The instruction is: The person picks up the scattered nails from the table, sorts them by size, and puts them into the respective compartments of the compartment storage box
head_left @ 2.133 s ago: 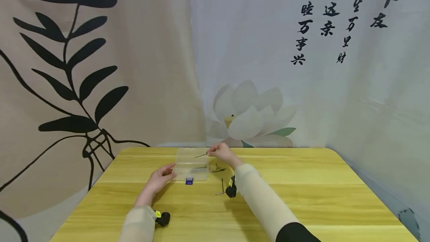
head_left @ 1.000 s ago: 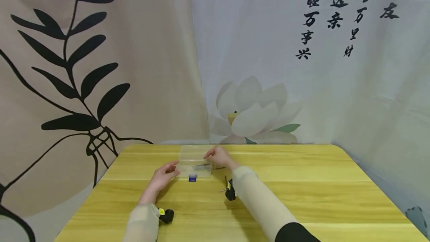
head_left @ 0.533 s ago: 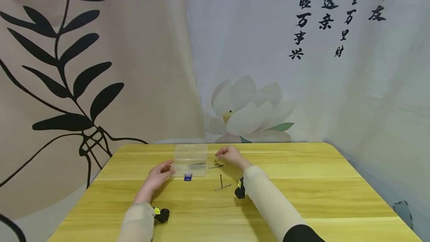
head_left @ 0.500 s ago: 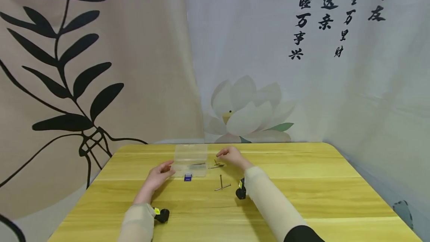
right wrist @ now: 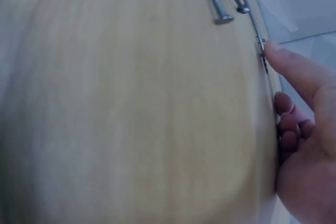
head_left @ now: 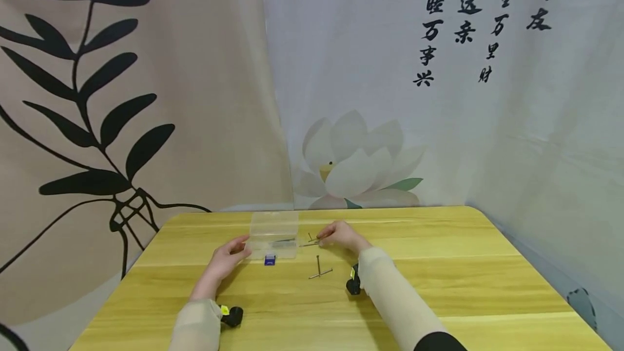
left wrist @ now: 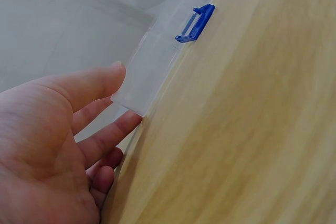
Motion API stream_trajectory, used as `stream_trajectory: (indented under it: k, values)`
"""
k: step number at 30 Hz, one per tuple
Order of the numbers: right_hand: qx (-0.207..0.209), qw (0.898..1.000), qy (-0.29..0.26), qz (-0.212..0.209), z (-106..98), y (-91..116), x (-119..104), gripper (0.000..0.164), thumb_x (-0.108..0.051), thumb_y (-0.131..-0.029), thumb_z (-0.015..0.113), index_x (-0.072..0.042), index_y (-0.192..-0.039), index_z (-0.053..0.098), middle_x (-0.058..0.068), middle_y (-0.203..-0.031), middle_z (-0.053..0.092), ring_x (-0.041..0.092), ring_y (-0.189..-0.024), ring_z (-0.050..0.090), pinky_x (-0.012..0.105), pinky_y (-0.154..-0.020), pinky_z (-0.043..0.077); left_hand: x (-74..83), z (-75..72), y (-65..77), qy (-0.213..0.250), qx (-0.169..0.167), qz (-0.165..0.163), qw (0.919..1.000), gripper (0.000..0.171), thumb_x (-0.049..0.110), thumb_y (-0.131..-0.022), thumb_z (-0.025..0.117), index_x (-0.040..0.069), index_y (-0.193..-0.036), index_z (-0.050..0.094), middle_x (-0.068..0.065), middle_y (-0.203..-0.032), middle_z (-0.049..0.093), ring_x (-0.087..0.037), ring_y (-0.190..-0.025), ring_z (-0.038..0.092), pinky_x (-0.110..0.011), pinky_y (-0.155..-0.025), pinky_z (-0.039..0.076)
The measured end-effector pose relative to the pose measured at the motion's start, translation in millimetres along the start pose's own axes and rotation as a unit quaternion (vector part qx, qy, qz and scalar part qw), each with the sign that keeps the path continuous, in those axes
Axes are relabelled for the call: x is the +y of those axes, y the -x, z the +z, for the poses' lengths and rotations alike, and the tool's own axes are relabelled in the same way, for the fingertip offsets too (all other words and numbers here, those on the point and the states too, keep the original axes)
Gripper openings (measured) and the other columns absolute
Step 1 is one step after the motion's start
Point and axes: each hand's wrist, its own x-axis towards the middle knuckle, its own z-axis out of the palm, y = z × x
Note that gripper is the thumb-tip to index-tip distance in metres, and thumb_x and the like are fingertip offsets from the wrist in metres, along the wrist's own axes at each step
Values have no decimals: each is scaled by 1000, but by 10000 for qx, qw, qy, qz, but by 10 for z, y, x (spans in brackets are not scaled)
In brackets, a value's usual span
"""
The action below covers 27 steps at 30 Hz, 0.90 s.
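Note:
A clear plastic box with a blue latch stands near the table's far edge, its lid raised. My left hand touches the box's left end, thumb at the front corner and fingers along the side. Inside lies a thin dark nail. Just right of the box, my right hand reaches down to several loose nails. In the right wrist view the thumb tip meets a dark thin nail; the index fingertip is hidden, so a pinch cannot be confirmed.
Closer on the table lie two crossed nails. The wooden table ends at a printed curtain behind the box. A black camera is worn on each wrist.
My right hand, earlier pinching a nail over the box, has moved right and down to the loose nails beside it. My left hand stays at the box; the head view shifts slightly.

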Motion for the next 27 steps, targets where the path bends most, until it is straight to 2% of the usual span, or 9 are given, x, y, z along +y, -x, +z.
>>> stream_trajectory:
  k: [6, 20, 27]
  values:
    - [16, 9997, 203, -117, 14, -14, -3, 18, -6, -81, 77, -4, -99, 76, 6, -104, 70, 20, -95, 63, 40, -89, 49, 6, 18, 0, -7, 81, 60, 9999, 52, 20, -96, 63, 3, -142, 48, -27, -132, 51, -40, -121, 47, -49, -96, 43]
    - [242, 9991, 264, -217, 41, -44, 28, 10, -7, -83, 76, -6, -92, 78, 2, -96, 71, 17, -96, 59, 43, -94, 44, 4, -13, 6, 7, 62, -31, 10000, 50, 17, -96, 63, 2, -141, 49, -26, -132, 52, -37, -121, 48, -50, -97, 41]
    - [251, 9977, 525, -334, 30, -39, 48, 8, -10, -85, 75, -9, -91, 79, -1, -93, 69, 15, -92, 55, 39, -89, 44, -1, -4, -7, -8, 65, -55, 10000, 51, 18, -96, 63, 2, -142, 48, -26, -132, 52, -37, -121, 48, -49, -98, 41]
